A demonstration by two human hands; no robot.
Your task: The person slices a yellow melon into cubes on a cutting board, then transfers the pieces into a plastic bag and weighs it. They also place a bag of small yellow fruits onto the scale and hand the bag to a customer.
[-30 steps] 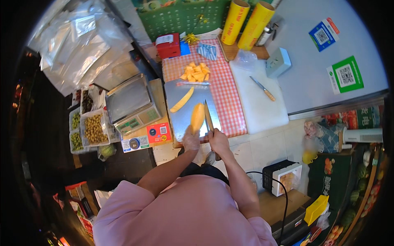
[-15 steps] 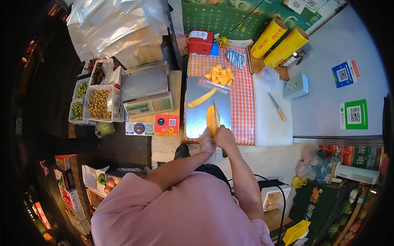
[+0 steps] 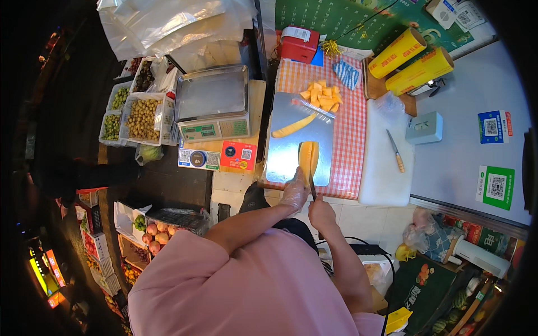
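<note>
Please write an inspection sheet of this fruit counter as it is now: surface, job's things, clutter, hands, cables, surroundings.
Surface: metal board on a red checked cloth.
Job's things: melon slice near the board's front edge; peeled strip; cubes at the far edge.
Clutter: spare knife on a white board; two yellow film rolls; scale.
Hands: left hand, gloved, steadies the slice; right hand has its grip on a knife.
Cables: black cable below the counter.
Surroundings: fruit trays to the left; plastic bags above them.
</note>
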